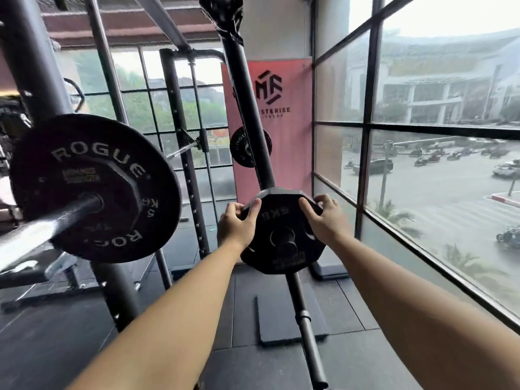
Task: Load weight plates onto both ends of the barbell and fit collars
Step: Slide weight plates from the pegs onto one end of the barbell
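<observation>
A small black 5 kg plate [281, 237] sits in the middle of the view, in front of a black upright post. My left hand [235, 220] grips its upper left edge and my right hand [326, 218] grips its upper right edge. At the left, the barbell sleeve [47, 223] points toward me, carrying a large black Rogue plate [92, 187] with a smaller octagonal plate in front of it. I see no collar on this sleeve. The barbell's far end is hidden.
The black rack upright [118, 291] stands behind the loaded sleeve. Another Rogue plate [247, 149] hangs on the post higher up, before a pink banner [284, 114]. Large windows [422, 164] close the right side. A loose floor mat [281, 319] lies below.
</observation>
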